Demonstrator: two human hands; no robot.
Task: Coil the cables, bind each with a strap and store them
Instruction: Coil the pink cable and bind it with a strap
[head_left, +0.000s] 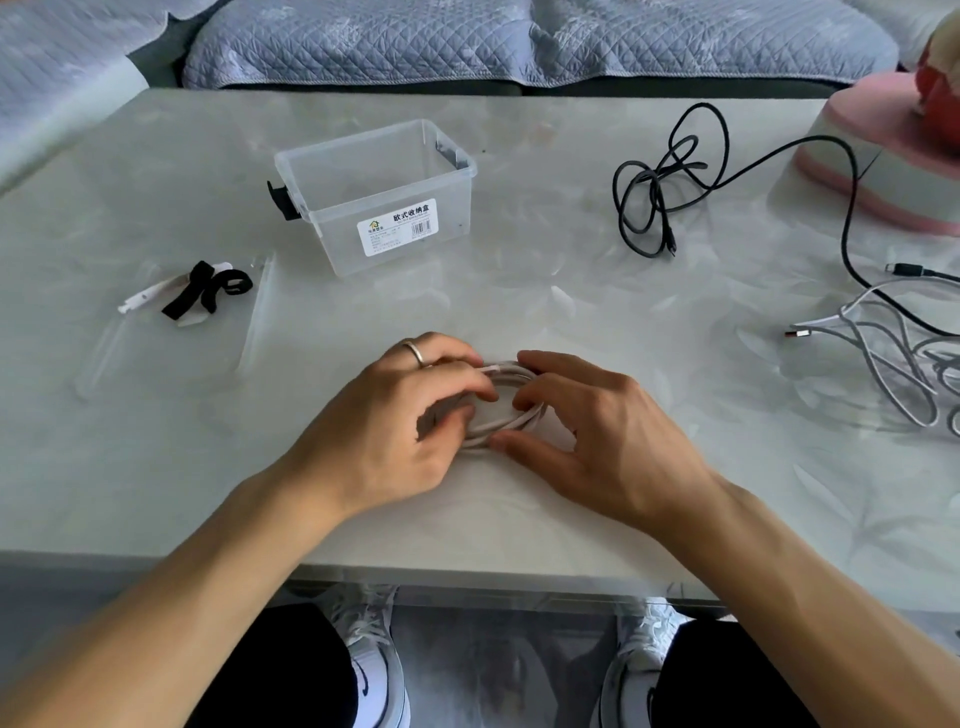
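White cable (501, 410) lies coiled flat near the bench's front edge, between both hands. Left hand (410, 426) and right hand (587, 426) each pinch the coil's rim with curled fingers. Straps (208, 288) lie toward the left edge, nearer the left hand. Coil's long axis runs roughly left-right; one plug end points left.

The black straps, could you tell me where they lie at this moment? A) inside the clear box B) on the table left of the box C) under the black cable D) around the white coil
B: the black straps lie loose on the table, left of the clear box.
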